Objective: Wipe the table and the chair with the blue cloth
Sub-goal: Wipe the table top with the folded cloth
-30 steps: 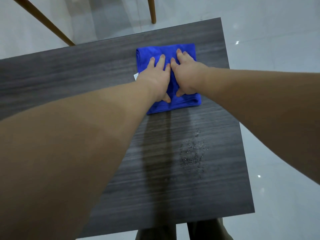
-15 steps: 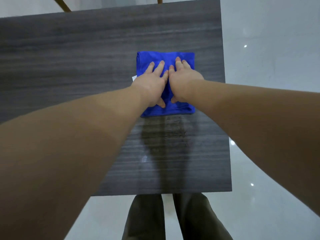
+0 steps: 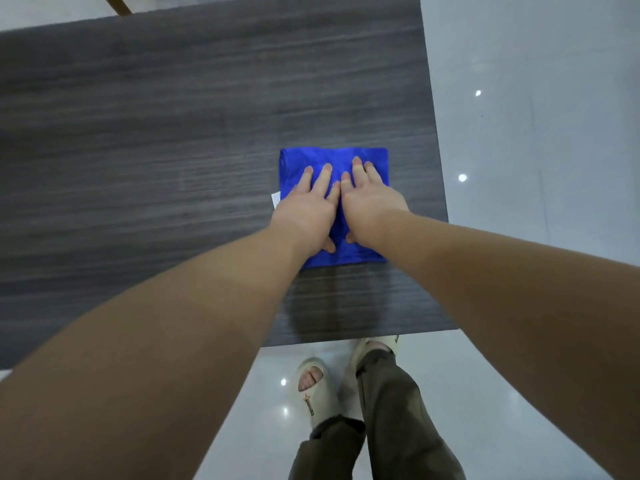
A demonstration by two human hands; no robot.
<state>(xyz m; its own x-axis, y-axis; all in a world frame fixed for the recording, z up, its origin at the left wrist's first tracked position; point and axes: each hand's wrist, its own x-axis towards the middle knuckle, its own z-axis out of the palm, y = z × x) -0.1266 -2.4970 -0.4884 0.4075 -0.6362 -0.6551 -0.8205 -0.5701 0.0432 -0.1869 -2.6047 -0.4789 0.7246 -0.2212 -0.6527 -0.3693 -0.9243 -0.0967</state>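
Note:
A folded blue cloth [image 3: 341, 157] lies flat on the dark wood-grain table [image 3: 173, 133], near its right edge and not far from the near edge. My left hand [image 3: 308, 209] presses down on the cloth's left half with straight fingers. Beside it, my right hand [image 3: 370, 199] presses the right half, the two hands touching side by side. A small white tag [image 3: 275, 199] sticks out at the cloth's left edge. No chair seat is in view.
The table's right edge [image 3: 434, 133] and near edge [image 3: 363, 336] drop to a glossy white tiled floor [image 3: 536, 168]. My feet in pale slippers [image 3: 315, 389] stand just before the near edge. A wooden leg [image 3: 117, 3] shows at the top left.
Both hands have drawn the cloth toward me along the table's right side, over the patch where water droplets lay. The droplets no longer show.

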